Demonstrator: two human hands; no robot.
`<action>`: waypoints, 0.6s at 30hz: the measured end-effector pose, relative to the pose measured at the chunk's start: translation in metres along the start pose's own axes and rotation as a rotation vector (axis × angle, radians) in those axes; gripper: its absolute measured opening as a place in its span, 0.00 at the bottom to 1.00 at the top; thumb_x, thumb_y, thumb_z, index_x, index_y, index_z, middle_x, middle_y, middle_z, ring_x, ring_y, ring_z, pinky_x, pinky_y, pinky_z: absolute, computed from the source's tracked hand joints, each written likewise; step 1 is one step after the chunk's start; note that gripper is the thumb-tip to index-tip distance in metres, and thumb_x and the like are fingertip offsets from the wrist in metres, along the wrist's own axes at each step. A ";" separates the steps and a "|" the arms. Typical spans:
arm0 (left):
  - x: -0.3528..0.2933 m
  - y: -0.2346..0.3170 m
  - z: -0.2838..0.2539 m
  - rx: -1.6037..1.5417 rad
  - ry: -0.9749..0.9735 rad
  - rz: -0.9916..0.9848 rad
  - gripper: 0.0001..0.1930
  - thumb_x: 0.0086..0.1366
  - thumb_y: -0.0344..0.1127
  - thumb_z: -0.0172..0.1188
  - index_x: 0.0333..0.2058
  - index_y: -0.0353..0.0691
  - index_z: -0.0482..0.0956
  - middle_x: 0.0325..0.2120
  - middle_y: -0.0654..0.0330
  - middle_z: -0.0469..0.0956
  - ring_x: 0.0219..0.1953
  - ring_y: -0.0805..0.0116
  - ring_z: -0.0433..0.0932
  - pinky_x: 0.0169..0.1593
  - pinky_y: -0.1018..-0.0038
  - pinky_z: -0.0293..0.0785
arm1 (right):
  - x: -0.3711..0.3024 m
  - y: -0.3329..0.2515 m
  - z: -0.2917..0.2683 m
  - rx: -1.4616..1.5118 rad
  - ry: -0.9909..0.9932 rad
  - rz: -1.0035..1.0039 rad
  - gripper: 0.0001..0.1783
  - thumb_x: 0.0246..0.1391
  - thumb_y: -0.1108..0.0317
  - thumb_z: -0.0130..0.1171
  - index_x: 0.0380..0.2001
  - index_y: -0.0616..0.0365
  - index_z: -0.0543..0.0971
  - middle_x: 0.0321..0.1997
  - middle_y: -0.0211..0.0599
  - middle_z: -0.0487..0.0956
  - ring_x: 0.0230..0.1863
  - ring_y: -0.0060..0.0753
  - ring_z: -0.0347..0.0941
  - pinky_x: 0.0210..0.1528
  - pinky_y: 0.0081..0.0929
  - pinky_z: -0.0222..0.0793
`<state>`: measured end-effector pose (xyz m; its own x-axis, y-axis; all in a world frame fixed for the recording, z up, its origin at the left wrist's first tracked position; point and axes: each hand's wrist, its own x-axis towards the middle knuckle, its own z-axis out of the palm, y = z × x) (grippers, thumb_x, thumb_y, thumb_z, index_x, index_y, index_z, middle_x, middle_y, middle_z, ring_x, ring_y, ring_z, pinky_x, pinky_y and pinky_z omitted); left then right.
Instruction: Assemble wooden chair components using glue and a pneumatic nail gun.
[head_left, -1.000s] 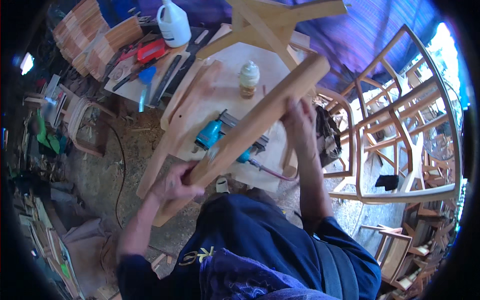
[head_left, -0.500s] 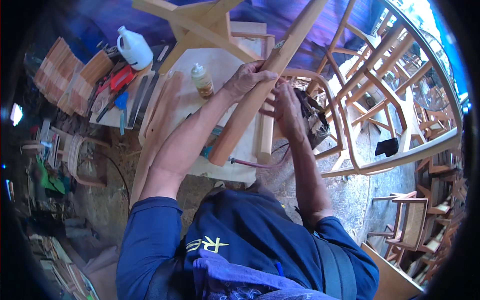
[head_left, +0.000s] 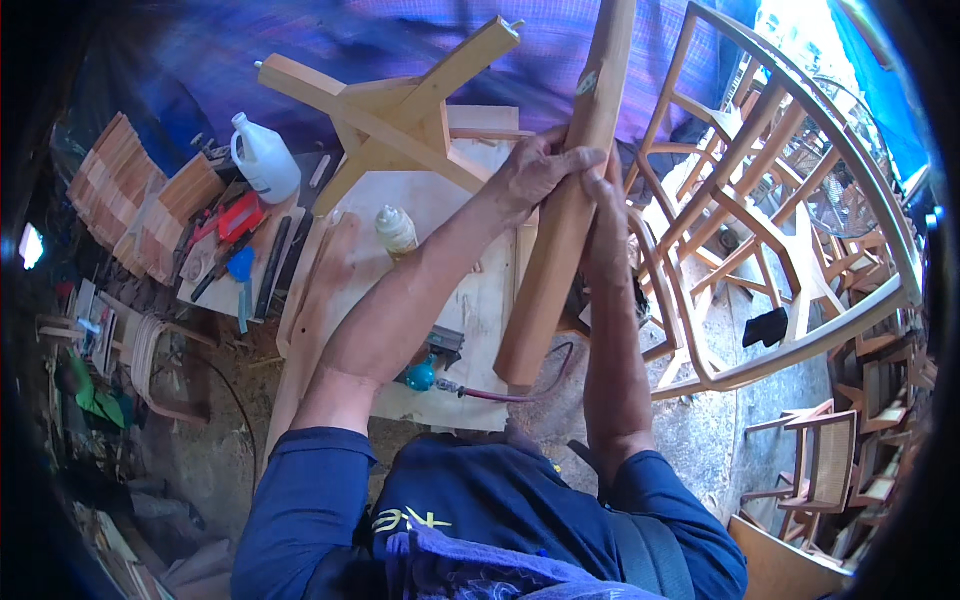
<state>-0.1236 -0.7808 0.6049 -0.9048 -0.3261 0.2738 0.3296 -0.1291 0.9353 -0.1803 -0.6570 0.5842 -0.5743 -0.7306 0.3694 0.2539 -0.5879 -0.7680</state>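
Note:
A long wooden beam point(head_left: 548, 285) slants across the space in front of me, its near end towards my body. My left hand point(head_left: 535, 178) is wrapped round its left side, with the thumb lying across it. Against the beam's right side, my right hand point(head_left: 608, 215) grips it, fingers partly hidden. A small dark mark shows higher up on the beam. Below my left forearm, a teal and grey air tool point(head_left: 430, 368) with a reddish hose point(head_left: 500, 397) lies on the workbench point(head_left: 465, 310). Partly behind that forearm stands a squeeze bottle point(head_left: 396, 230).
An X-shaped wooden base point(head_left: 390, 115) rests at the bench's far side. Left are a white jug point(head_left: 265, 160), a red tool point(head_left: 240, 217) and stacked wooden pieces point(head_left: 120, 195). A large chair frame point(head_left: 800, 345) stands close on the right, with more chairs point(head_left: 828, 460) beyond.
Both hands have shifted right with the beam, which now stands more upright in the picture. More of the X-shaped base and the air tool shows.

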 end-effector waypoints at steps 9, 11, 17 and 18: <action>0.048 0.091 -0.107 1.191 0.501 0.709 0.41 0.51 0.60 0.76 0.55 0.36 0.79 0.41 0.54 0.82 0.46 0.60 0.81 0.50 0.69 0.79 | 0.085 -0.031 0.006 -0.085 0.011 -0.045 0.36 0.57 0.61 0.52 0.68 0.59 0.61 0.43 0.46 0.77 0.42 0.38 0.79 0.41 0.36 0.81; 0.071 0.088 -0.139 1.275 0.568 0.838 0.39 0.52 0.61 0.75 0.54 0.38 0.80 0.43 0.52 0.83 0.46 0.59 0.82 0.49 0.68 0.79 | 0.105 -0.028 0.002 -0.034 -0.048 -0.014 0.36 0.58 0.60 0.52 0.68 0.60 0.61 0.43 0.48 0.77 0.42 0.37 0.79 0.41 0.36 0.81; 0.093 0.068 -0.165 1.083 0.325 0.580 0.32 0.55 0.63 0.71 0.47 0.42 0.81 0.40 0.51 0.85 0.42 0.54 0.84 0.45 0.62 0.79 | 0.130 -0.025 -0.005 -0.037 -0.202 0.053 0.33 0.64 0.56 0.51 0.61 0.74 0.65 0.49 0.54 0.77 0.43 0.37 0.76 0.45 0.32 0.76; 0.091 0.067 -0.167 1.081 0.295 0.575 0.32 0.58 0.63 0.70 0.49 0.41 0.82 0.40 0.53 0.85 0.40 0.58 0.84 0.44 0.66 0.78 | 0.132 -0.024 -0.004 -0.045 -0.198 0.058 0.33 0.64 0.56 0.51 0.61 0.74 0.65 0.49 0.54 0.77 0.43 0.37 0.76 0.45 0.32 0.76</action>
<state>-0.1394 -0.9754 0.6548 -0.5634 -0.2951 0.7717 0.1399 0.8864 0.4412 -0.2655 -0.7379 0.6490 -0.3947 -0.8193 0.4159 0.2444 -0.5300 -0.8120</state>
